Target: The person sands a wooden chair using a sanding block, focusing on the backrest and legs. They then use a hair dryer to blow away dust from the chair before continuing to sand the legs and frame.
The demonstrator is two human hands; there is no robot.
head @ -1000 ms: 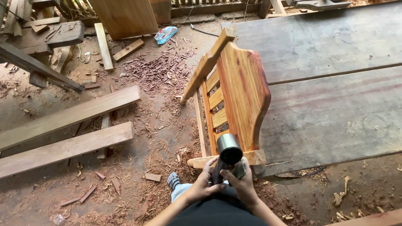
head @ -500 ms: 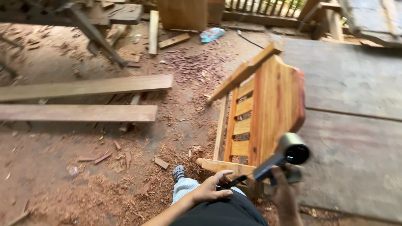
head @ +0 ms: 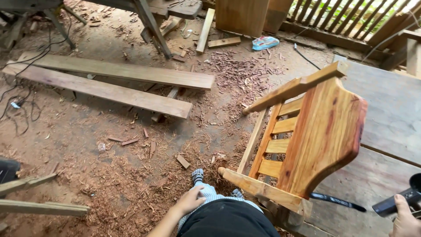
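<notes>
A varnished wooden chair frame [head: 315, 136] with slats lies on its side in front of me, partly on a grey wooden platform [head: 390, 109]. My right hand [head: 405, 219] at the bottom right corner grips the handle of a black power tool [head: 401, 199], which is cut off by the frame edge. A black cord [head: 337, 202] runs from it toward the chair. My left hand [head: 189, 201] hangs free near my lap, fingers loosely apart, holding nothing.
Two long planks [head: 118, 83] lie on the dirt floor to the left among wood shavings and offcuts [head: 245, 70]. Cables [head: 17, 103] trail at far left. A workbench leg [head: 151, 26] and boards stand at the back. More planks [head: 35, 206] sit bottom left.
My left hand has let go of the tool and dropped toward my lap. My right hand has carried the tool far right, away from the chair. My view has swung left.
</notes>
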